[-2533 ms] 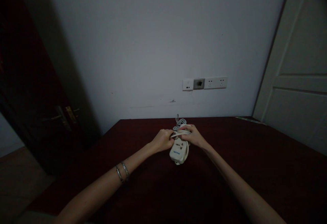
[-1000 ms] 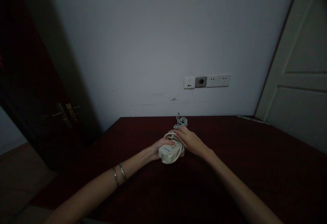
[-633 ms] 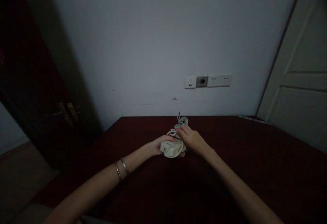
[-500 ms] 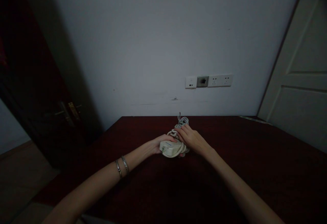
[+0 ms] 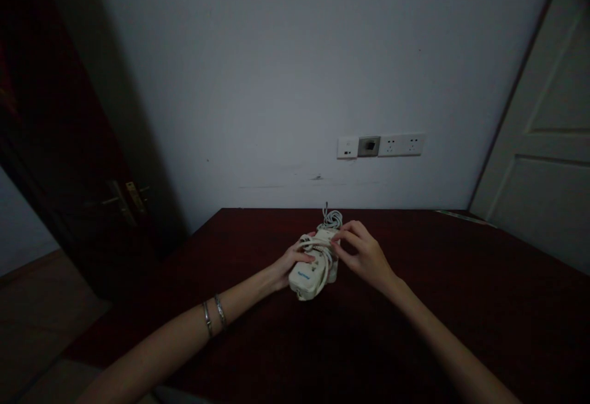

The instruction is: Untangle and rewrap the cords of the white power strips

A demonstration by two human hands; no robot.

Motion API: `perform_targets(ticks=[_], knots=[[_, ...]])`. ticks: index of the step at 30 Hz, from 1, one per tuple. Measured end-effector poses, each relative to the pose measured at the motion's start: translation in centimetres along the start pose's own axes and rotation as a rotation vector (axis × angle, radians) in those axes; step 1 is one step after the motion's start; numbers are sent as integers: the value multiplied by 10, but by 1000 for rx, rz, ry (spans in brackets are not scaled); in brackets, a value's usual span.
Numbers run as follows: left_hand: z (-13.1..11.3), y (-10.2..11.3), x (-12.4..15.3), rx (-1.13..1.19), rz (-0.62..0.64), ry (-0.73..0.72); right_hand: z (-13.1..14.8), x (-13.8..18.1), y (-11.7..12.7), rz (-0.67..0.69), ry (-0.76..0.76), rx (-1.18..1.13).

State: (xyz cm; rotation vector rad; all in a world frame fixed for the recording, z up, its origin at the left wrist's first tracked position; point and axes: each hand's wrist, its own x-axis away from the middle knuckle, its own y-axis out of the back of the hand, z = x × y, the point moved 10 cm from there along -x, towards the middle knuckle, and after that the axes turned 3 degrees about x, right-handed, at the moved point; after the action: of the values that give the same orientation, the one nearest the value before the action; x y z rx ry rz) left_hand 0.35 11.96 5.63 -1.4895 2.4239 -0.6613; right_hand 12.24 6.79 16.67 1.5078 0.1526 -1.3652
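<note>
A white power strip (image 5: 305,277) with blue lettering is tilted up above the dark red table, its white cord (image 5: 328,262) wrapped round its middle. My left hand (image 5: 295,261) grips the strip from the left, thumb across its top face. At the strip's right edge, my right hand (image 5: 362,250) has thumb and fingertips pinched together on the cord; the exact hold is partly hidden. Just behind lies a coiled grey cable (image 5: 332,218), close to the wall.
The dark red table (image 5: 415,293) meets a pale wall with a row of sockets and a switch (image 5: 369,146). A dark door with a metal handle (image 5: 122,201) stands at left, a pale panelled door (image 5: 548,176) at right.
The power strip has turned so its top face and lettering show more, its near end lower. My right hand has moved slightly right, from over the cord to the strip's edge.
</note>
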Motion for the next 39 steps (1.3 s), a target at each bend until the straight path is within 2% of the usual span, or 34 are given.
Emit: perform_targets(ticks=[4,9,13,17,23,29,35,39], knots=[[-13,3,-5,18,-68,-136,1,3,-16,60,-9,98],[-16,0,-8,-19,-98,-176,-1,4,-30,41,-42,142],[-19,-3,-5,-35,-82,-197,-2,5,-33,10,-83,176],[-23,-6,-3,-58,-38,-226,-2,5,-36,41,-132,196],[-25,-7,-3,-51,-15,-247,3,0,-40,29,-99,219],[-29,-13,-5,-100,35,-261,-1,-10,-40,84,-136,242],[-40,-20,-7,-197,82,-293,4,-20,-29,58,-46,232],[-48,-24,-8,-230,76,-351,9,-24,-27,89,28,205]])
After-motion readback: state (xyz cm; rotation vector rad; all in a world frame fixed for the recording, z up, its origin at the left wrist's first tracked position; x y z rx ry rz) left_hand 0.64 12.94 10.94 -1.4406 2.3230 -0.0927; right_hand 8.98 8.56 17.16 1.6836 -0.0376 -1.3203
